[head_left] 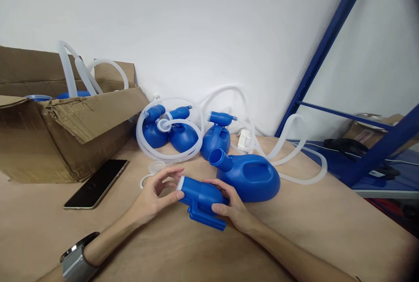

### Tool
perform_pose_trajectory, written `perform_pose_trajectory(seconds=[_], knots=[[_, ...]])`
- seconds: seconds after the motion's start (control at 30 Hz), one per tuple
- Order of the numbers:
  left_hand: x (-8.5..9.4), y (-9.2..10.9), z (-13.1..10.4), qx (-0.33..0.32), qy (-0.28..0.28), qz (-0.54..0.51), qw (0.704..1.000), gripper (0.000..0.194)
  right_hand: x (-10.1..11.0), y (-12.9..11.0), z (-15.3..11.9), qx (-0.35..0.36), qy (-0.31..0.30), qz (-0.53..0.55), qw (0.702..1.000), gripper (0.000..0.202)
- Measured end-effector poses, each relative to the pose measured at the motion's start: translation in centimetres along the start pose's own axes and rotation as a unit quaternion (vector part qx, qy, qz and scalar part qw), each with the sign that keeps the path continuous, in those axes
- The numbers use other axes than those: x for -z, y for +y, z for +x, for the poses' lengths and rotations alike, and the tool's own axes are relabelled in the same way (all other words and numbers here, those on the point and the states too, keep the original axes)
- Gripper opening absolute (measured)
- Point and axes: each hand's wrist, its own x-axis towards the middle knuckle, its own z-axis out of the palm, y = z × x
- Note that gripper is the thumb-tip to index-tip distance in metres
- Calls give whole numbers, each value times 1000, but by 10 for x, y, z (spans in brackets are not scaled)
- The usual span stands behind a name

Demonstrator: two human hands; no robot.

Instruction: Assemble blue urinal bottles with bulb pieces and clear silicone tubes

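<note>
Both hands are around a small blue plastic bottle (203,195) with a side handle, held low over the table. My left hand (159,190) has its thumb and fingers at the bottle's white-rimmed left end. My right hand (231,205) grips its narrower right end, thumb in front and fingers on top. Just behind stands a large blue jug (248,177), its open spout tilted up to the left. A clear round cap (157,167) with a loop strap lies behind my left hand.
An open cardboard box (65,133) with tubes and blue items stands at the left. Before it lies a black phone (96,185). Several blue jugs and a coiled clear tube (140,140) sit by the wall. Right are more tubing (319,179) and a blue metal frame (314,68).
</note>
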Motion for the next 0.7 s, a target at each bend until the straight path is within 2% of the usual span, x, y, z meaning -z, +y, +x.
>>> perform_pose_trajectory(seconds=[0.23,0.37,0.5,0.6,0.7], knots=[[-1,5,-2,-33,-65,72,995,42,3,-1,0,-16,-20,-24,999,78],[-14,6,-10,-29,-93,58,994,43,-5,-1,1,12,-74,-50,996,78],[-33,-2,-19,2,-48,-32,998,48,-16,1,3,34,-83,-15,996,69],[-43,-10,-17,3,-29,-96,995,57,-19,3,3,16,-69,8,997,70],[-50,-14,-10,-10,-24,-102,994,63,-16,2,1,-11,-47,50,998,68]])
